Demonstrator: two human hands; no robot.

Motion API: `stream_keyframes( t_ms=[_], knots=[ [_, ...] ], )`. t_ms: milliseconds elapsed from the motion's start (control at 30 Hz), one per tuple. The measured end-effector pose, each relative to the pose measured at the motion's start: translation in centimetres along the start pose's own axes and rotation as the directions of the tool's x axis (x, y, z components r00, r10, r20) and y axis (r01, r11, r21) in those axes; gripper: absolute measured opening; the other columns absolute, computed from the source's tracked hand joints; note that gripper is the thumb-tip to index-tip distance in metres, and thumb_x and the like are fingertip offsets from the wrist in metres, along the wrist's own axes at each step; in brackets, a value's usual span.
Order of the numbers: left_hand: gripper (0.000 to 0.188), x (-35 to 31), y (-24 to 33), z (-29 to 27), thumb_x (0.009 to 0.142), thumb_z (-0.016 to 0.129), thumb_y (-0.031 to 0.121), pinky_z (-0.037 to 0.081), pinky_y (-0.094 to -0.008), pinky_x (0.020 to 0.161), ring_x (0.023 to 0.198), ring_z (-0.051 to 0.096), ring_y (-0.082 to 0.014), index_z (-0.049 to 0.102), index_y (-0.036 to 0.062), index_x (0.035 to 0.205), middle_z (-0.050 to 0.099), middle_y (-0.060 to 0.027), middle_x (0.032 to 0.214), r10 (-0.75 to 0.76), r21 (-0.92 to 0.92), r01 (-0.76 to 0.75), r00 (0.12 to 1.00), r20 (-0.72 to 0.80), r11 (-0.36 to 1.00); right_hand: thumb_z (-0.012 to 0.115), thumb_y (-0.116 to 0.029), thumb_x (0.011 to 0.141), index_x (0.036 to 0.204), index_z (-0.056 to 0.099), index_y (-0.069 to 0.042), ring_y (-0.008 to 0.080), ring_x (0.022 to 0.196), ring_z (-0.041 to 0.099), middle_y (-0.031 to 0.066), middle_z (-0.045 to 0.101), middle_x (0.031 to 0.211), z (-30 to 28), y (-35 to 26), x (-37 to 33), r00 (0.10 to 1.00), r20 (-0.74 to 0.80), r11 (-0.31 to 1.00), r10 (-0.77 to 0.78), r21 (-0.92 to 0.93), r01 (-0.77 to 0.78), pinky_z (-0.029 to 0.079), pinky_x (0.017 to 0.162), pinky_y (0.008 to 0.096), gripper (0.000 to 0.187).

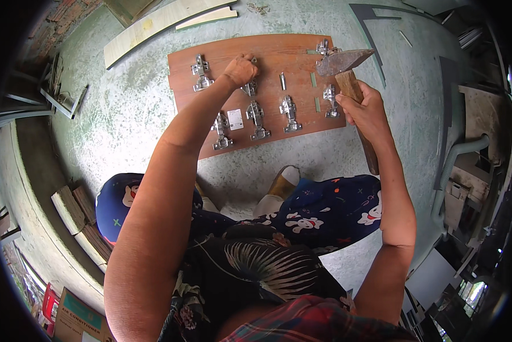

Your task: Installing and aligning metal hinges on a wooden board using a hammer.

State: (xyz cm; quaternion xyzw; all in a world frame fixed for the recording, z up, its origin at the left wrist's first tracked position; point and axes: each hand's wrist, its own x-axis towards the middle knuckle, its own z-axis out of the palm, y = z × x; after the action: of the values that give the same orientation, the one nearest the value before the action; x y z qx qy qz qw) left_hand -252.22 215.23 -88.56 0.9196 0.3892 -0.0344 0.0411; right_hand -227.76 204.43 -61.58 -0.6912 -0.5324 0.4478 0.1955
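Note:
A reddish-brown wooden board (210, 52) lies flat on the floor in front of me, with several metal cabinet hinges on it, such as the hinge (289, 114) nearest its front middle. My left hand (243, 69) is closed over another hinge (250, 88) near the board's far middle and hides part of it. Wrapped round the wooden handle of a hammer (347, 85), my right hand (366, 110) holds it above the board's right side, its metal head raised near the far right hinge (323, 47). A small loose metal piece (283, 81) lies between the hands.
Pale planks (159, 31) lie beyond the board. Dark flat strips (370, 40) rest on the floor at far right. Metal frames (62, 100) stand at left, a grey hose (464, 148) and equipment at right. A cardboard box (76, 313) is at lower left.

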Motion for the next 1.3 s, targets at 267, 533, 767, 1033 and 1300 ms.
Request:
stream_keyframes(
  t_ms=[267, 533, 767, 1033, 1300],
  knots=[
    [0.022, -0.6, 0.4, -0.6, 0.083, 0.053, 0.012, 0.046, -0.0367, 0.092, 0.114, 0.052, -0.0188, 0.068, 0.0217, 0.097, 0.064, 0.0005, 0.105, 0.005, -0.034, -0.003, 0.998, 0.061, 0.999, 0.066, -0.014, 0.084, 0.108, 0.059, 0.003, 0.005, 0.05, 0.047, -0.0016, 0.052, 0.066, 0.4, 1.1, 0.3, 0.995, 0.079, 0.998, 0.058, 0.0, -0.059, 0.039, 0.044, 0.0224, 0.03],
    [0.033, -3.3, -0.7, -0.3, 0.081, 0.064, 0.019, 0.051, -0.0415, 0.088, 0.106, 0.06, -0.032, 0.062, 0.0187, 0.113, 0.061, -0.0121, 0.113, -0.623, -0.626, 0.394, 0.758, -0.193, 0.673, 0.068, -0.021, 0.082, 0.117, 0.057, 0.003, 0.0098, 0.049, 0.053, 0.003, 0.055, 0.064, 4.9, 4.1, 2.8, 0.99, 0.139, 0.993, -0.01, -0.118, 0.026, 0.043, 0.046, 0.0278, 0.044],
    [0.057, -1.8, 0.3, -2.2, 0.078, 0.072, 0.035, 0.047, -0.0414, 0.096, 0.113, 0.057, -0.0347, 0.054, 0.0242, 0.131, 0.047, -0.0182, 0.133, -0.65, -0.733, 0.585, 0.714, 0.262, 0.348, 0.069, -0.022, 0.08, 0.098, 0.059, 0.001, 0.0145, 0.053, 0.054, 0.0079, 0.056, 0.065, 8.6, 7.2, 3.9, 0.967, 0.254, 0.962, 0.028, -0.269, 0.043, 0.045, 0.052, 0.0336, 0.03],
    [0.038, 0.0, 0.3, 0.0, 0.079, 0.07, 0.028, 0.049, -0.0399, 0.095, 0.111, 0.058, -0.0335, 0.067, 0.0236, 0.116, 0.049, -0.0202, 0.128, -0.641, -0.726, 0.592, 0.716, 0.276, 0.35, 0.069, -0.02, 0.08, 0.099, 0.06, 0.002, 0.0218, 0.062, 0.066, 0.0163, 0.062, 0.072, 13.6, 11.3, 6.2, 0.984, 0.177, 0.984, 0.013, -0.18, 0.019, 0.05, 0.057, 0.0362, 0.03],
    [0.043, 1.1, 0.8, 0.2, 0.076, 0.073, 0.024, 0.043, -0.0391, 0.101, 0.121, 0.049, -0.0329, 0.066, 0.0212, 0.118, 0.065, -0.0168, 0.113, -0.58, -0.762, 0.517, 0.781, 0.233, 0.39, 0.067, -0.017, 0.083, 0.093, 0.06, 0.001, 0.0114, 0.049, 0.057, 0.0047, 0.059, 0.062, 13.3, 12.1, 7.6, 0.993, 0.115, 0.999, 0.005, -0.042, 0.0, 0.046, 0.046, 0.0294, 0.022]
  ],
)
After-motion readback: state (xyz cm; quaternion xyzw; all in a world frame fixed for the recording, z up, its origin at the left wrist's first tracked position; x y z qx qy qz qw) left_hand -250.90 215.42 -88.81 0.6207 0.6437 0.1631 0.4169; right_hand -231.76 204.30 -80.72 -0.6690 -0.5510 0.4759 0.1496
